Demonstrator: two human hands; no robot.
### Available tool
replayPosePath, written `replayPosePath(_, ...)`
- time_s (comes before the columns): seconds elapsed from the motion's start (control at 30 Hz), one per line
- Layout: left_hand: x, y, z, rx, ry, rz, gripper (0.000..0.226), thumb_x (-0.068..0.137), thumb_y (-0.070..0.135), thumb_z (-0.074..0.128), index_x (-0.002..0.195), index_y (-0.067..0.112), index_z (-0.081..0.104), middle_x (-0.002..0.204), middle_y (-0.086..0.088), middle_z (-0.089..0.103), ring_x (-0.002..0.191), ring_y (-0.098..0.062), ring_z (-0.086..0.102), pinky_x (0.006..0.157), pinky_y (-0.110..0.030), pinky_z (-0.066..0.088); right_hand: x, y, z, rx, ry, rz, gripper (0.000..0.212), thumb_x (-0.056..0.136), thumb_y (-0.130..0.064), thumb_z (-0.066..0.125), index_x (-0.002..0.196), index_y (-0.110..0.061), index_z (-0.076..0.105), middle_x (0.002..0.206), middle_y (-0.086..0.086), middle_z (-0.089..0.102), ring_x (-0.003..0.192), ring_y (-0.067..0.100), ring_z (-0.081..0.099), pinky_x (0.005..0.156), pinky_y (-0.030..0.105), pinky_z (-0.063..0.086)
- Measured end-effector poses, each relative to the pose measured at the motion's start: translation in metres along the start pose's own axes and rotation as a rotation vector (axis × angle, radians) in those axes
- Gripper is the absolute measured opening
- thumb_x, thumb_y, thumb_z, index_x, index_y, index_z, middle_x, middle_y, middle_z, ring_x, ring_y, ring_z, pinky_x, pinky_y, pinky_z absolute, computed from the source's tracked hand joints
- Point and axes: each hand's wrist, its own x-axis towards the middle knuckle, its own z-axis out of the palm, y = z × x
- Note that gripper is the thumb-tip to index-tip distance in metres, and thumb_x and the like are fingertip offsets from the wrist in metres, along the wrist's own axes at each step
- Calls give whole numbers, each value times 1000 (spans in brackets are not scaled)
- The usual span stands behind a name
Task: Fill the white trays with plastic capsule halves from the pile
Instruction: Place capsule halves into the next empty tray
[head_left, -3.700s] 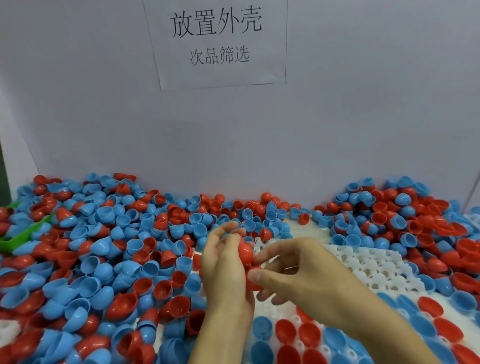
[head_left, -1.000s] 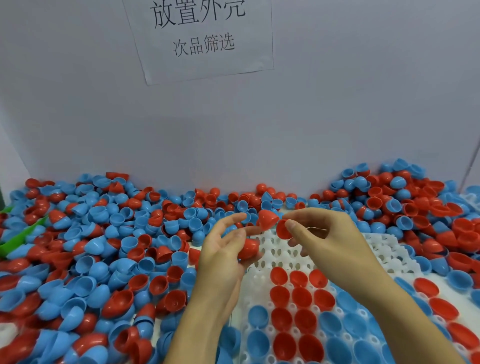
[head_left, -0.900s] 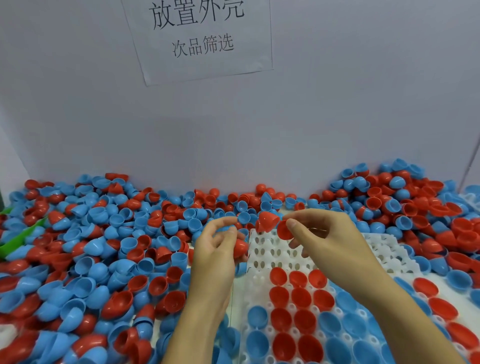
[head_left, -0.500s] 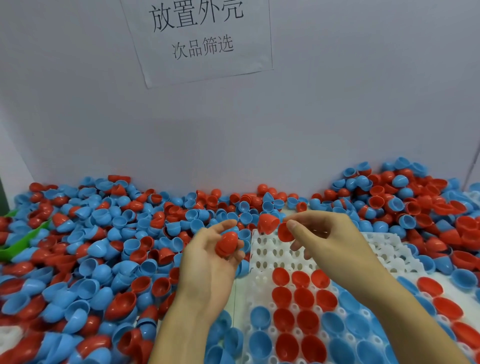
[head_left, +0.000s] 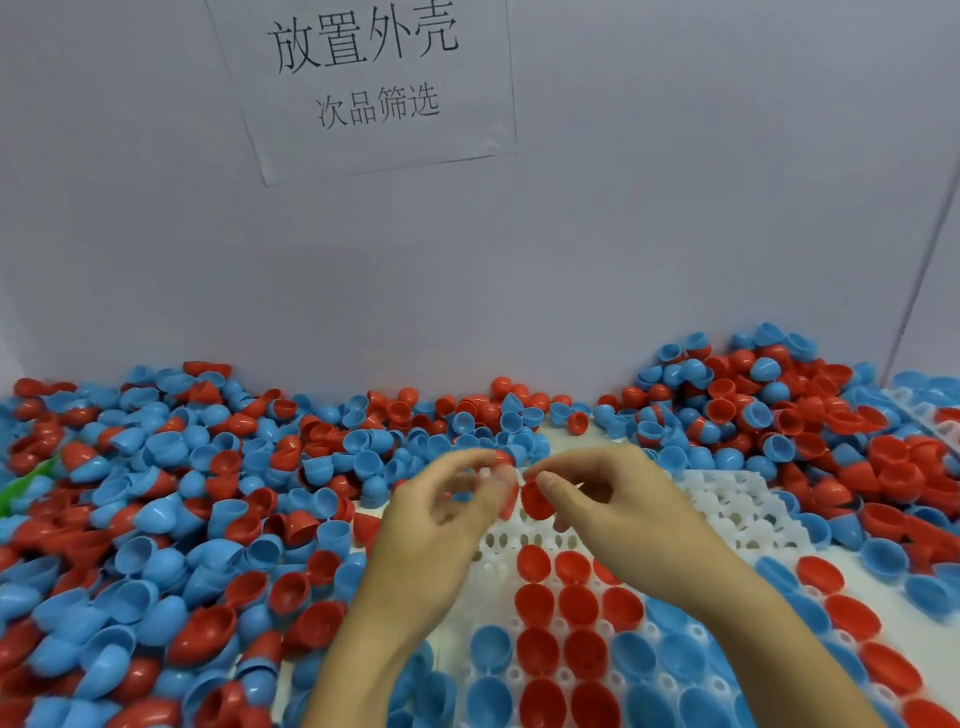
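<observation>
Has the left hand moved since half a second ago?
Yes. The left hand has swung right, toward the right hand. Its blurred fingertips now meet the right hand's red capsule half above the white tray.

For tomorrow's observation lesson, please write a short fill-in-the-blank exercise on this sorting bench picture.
1. The right hand pinches a ____ capsule half.
2. The loose pile mixes red halves with ____ ones.
3. The white tray lies to the ____ of that pile.
4. The paper sign hangs on the ____.

Missing words: red; blue; right; wall
</observation>
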Motion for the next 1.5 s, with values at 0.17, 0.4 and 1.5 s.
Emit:
replayPosePath(0.17, 1, -6, 8, -184, -135, -61, 14, 90, 27, 67, 98, 24, 79, 91, -4, 77, 80, -23, 75, 66, -22, 57, 1, 8, 6, -34, 144, 4, 12, 97, -28, 61, 107, -33, 65, 82, -13, 69, 75, -5, 65, 64, 12, 52)
replayPosePath(0.4, 4, -6, 10, -449, -45, -180, 31, 85, 25, 67, 108, 5, 71, 95, -13, 78, 90, -27, 76, 69, -23, 59, 1, 2, 12, -197, 224, -120, 6, 90, -34, 71, 95, -33, 73, 73, -18, 62, 77, -6, 60, 65, 9, 47)
replayPosePath(1.5, 5, -21, -19, -155, 159, -208, 16, 103, 31, 52, 91, 36, 61, 97, 10, 73, 91, -4, 70, 85, -28, 59, 19, -30, 69, -942, -411, 128, 29, 89, -3, 60, 75, -19, 39, 78, -5, 43, 66, 9, 48, 54, 20, 40)
